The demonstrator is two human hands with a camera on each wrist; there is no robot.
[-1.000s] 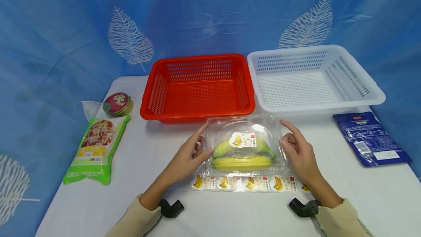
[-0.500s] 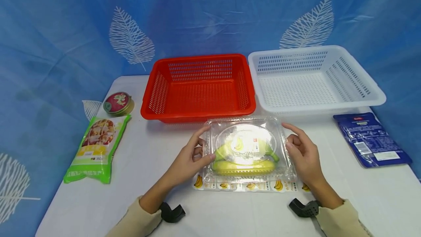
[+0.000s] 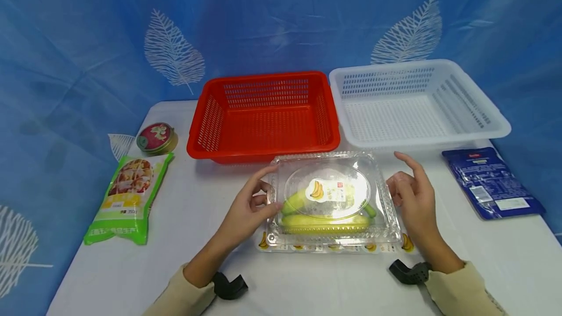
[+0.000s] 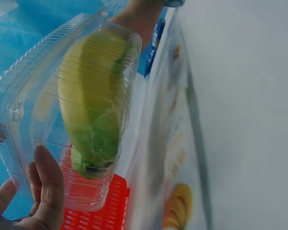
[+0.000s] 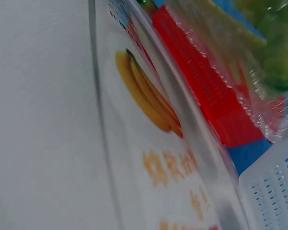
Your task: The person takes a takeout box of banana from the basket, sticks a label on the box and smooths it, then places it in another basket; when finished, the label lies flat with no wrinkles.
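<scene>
A clear plastic clamshell box [image 3: 325,233] with yellow, green-stemmed bananas [image 4: 91,86] inside is raised over the table at the centre. Its lid carries a banana sticker [image 3: 325,190]. My left hand [image 3: 248,208] grips the box's left edge, thumb toward the front corner and index finger toward the back. By the right edge is my right hand [image 3: 414,199], index finger extended away from the box and the other fingers bent close to the rim. Beneath the front of the box lies a strip of banana stickers [image 3: 408,243]. The right wrist view hides nearly all of the right hand.
Behind the box stand a red basket [image 3: 263,152] and a white basket [image 3: 421,139]. On the left are a green food packet [image 3: 127,199] and a round tin [image 3: 156,138]. A dark blue pouch [image 3: 491,182] lies at the right.
The box has risen off the table and shifted slightly toward me, covering more of the sticker strip. My right index finger has come away from its right edge; my left hand still grips it.
</scene>
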